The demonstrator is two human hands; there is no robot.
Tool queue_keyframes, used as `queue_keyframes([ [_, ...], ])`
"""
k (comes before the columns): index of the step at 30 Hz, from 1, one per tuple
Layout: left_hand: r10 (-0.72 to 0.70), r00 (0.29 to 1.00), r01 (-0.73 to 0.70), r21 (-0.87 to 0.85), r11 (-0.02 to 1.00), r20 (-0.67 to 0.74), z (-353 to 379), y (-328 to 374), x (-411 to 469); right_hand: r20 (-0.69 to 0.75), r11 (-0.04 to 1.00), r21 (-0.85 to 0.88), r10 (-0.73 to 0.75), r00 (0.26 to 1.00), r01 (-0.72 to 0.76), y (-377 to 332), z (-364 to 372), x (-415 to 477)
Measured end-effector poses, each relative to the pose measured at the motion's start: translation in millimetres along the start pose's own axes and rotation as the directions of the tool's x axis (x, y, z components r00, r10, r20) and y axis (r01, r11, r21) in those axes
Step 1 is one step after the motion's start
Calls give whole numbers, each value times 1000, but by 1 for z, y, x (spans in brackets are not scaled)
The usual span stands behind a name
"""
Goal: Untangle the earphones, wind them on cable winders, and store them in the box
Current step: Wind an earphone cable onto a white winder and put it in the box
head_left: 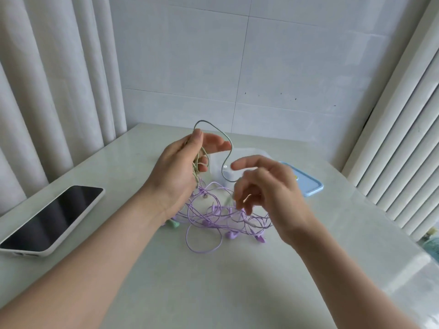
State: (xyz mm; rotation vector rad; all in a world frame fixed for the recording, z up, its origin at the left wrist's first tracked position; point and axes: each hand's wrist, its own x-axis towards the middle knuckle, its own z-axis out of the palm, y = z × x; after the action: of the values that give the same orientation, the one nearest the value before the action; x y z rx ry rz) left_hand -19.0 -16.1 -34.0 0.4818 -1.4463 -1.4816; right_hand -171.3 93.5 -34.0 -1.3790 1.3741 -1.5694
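This looks like a room in a home rather than a workplace. White pleated curtains (47, 91) hang down the left of the frame, and more pale pleated fabric or blinds (392, 143) fills the right edge. Between them, at top centre, is a wall of large pale tiles (190, 67). The surface (213, 281) is a glossy, pale, stone-look top carrying small personal belongings: a phone (52, 219) in a white case at lower left, pastel earphones (213, 217) in the middle, and a blue plastic lid (308, 184) right of centre.

Left hand (180, 167) grips green cable (213, 129) above purple tangle (213, 217)
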Motion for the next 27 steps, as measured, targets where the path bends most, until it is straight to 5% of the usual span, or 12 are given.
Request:
queue_keyframes([
  [6,23,992,-39,127,991,121,11,7,-8,75,952,-305,-6,997,29,16,28,-8],
  [21,-41,978,-26,314,949,206,21,5,-22,133,974,-220,-15,991,44,20,26,-6],
  [27,32,973,-110,335,936,230,20,-6,-23,10,992,-125,-4,1000,5,20,27,-2],
])
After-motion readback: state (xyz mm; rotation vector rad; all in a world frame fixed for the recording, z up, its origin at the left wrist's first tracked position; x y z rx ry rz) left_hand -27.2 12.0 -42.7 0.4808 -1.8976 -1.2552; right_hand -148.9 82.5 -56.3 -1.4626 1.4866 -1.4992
